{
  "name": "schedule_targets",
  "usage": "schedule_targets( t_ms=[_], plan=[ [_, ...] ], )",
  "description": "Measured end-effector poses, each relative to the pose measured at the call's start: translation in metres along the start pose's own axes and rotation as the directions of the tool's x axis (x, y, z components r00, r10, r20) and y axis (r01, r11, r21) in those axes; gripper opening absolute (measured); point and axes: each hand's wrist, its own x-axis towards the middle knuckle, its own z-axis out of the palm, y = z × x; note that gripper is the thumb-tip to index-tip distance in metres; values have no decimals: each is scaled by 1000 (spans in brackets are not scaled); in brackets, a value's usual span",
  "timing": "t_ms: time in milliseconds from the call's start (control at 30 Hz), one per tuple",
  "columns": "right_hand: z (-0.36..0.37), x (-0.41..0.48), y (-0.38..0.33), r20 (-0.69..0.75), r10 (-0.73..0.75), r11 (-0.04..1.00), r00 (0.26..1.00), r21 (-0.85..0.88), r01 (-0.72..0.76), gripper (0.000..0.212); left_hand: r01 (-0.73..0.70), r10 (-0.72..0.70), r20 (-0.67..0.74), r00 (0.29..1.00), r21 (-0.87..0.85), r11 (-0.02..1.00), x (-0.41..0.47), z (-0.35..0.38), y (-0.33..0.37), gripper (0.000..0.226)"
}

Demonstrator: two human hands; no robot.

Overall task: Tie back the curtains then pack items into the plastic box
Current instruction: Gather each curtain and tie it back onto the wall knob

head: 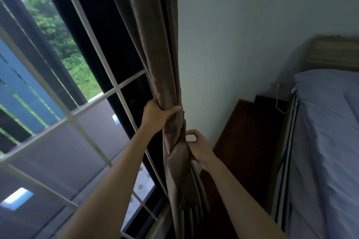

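Up by the window (91, 104), the left grip (157, 115) closes round the gathered brown curtain (153, 48), which hangs between glass and wall (233, 25); just below, the right grip (198, 148) pinches the curtain's twisted edge
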Motion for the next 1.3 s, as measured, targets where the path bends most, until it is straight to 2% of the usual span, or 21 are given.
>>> schedule_targets(
  t_ms=[200,300,433,500,700,833,900,933,967,1033,1100,1167,1233,1300],
  plan=[
    [-3,21,1,68,-225,936,972,-262,234,76,24,-24,17,1000,-15,1000,0,-1,3,55],
    [0,29,-6,106,-233,901,967,-350,256,91,39,-38,15,999,-31,999,-2,2,4,61],
    [3,36,-15,151,-181,886,972,-404,228,77,50,-50,-11,999,-56,997,-4,6,1,61],
    [7,37,-17,166,-158,894,973,-395,212,60,51,-53,-29,998,-64,997,-5,6,-1,59],
    [15,36,-9,50,-186,901,981,-390,190,13,20,-25,-55,998,-102,995,-8,9,1,50],
    [16,36,-3,2,-224,899,974,-386,208,12,-7,5,-59,998,-44,999,-14,8,3,65],
    [13,36,-2,4,-239,889,971,-401,221,20,-83,78,-52,996,-111,990,-29,9,-4,80],
    [11,35,-3,7,-243,887,970,-403,226,23,-143,131,-99,987,-135,980,-41,12,-12,84],
    [9,35,-3,13,-240,889,971,-399,225,25,-210,188,-187,964,-109,972,-55,16,-24,80],
    [7,36,-5,15,-243,895,970,-382,231,26,-277,289,-322,902,82,957,-82,29,-53,58],
    [6,35,-6,27,-254,896,967,-370,246,23,-261,346,-255,903,315,912,-100,42,-78,43],
    [6,35,-7,35,-245,899,969,-365,241,22,-205,328,-156,932,518,830,-105,54,-93,46],
    [6,35,-8,42,-234,897,971,-377,232,25,-147,292,-135,947,625,767,-102,61,-100,49],
    [4,34,-10,54,-229,893,972,-386,232,26,-140,297,-120,947,678,722,-96,61,-102,41]
  ],
)
